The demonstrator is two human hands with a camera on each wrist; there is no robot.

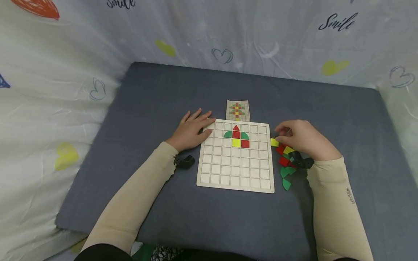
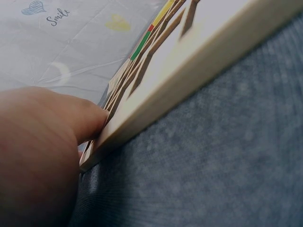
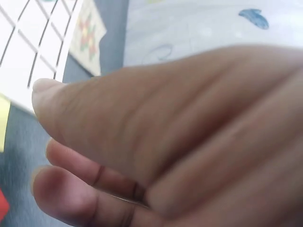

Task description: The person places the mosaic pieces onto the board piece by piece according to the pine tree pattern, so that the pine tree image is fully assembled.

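In the right wrist view we find the card blurred and a yellow piece cut off by the left edge. In the head view, a black wrist camera hides part of the coloured pile from us.

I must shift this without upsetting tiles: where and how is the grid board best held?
Grip the grid board by its left and right rims, probably coming level from both sides: it lies flat, thick-edged, and the set tiles sit well inside. On the right, hold the far part, past the yellow square beside it.
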